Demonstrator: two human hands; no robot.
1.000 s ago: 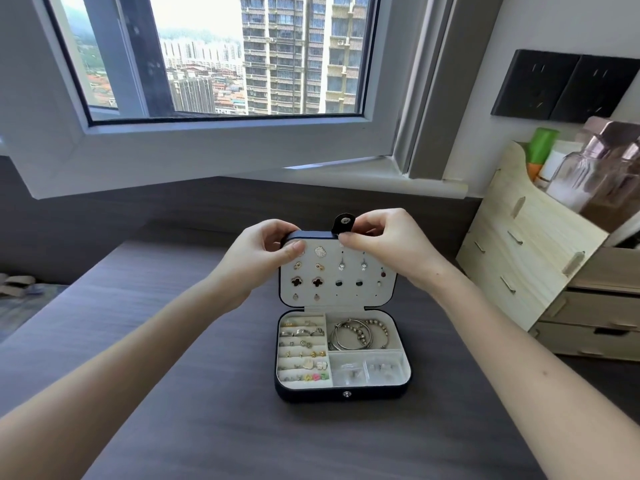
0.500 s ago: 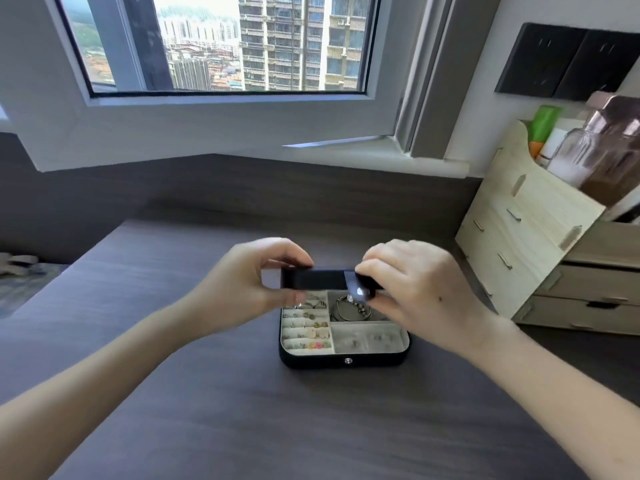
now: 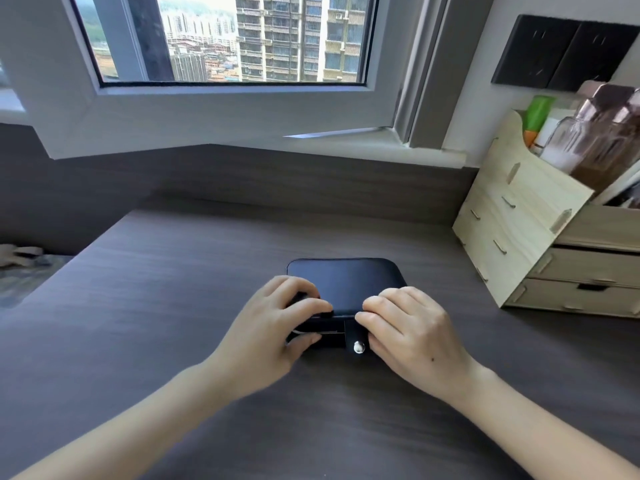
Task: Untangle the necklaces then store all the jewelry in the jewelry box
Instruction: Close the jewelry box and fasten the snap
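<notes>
I am looking down at a dark grey wood-grain desk (image 3: pixel 173 306) that runs up to a matching low back panel under a white-framed window (image 3: pixel 221 95), through which I see high-rise blocks. On the wall at far right sit two black socket plates (image 3: pixel 561 51). Below them, at the right edge of the desk, stands a pale wooden drawer organiser (image 3: pixel 519 216) with bottles and a green tube in its top tray.

The jewelry box (image 3: pixel 346 282), dark navy with rounded corners, lies flat near the middle of the desk with its lid down. Its strap (image 3: pixel 356 336) hangs over the near face, and a silver snap button (image 3: pixel 358 347) shows on it.

My left hand (image 3: pixel 266 337) grips the box's near-left corner: the curled fingers press on the lid while the thumb sits against the front wall below, so the hand is closed on the box. My right hand (image 3: pixel 412 334) rests on the near-right edge, its fingers bent and close together, the fingertips (image 3: pixel 367 304) touching the lid just beside the strap. I cannot tell whether its thumb pinches the box from beneath.
</notes>
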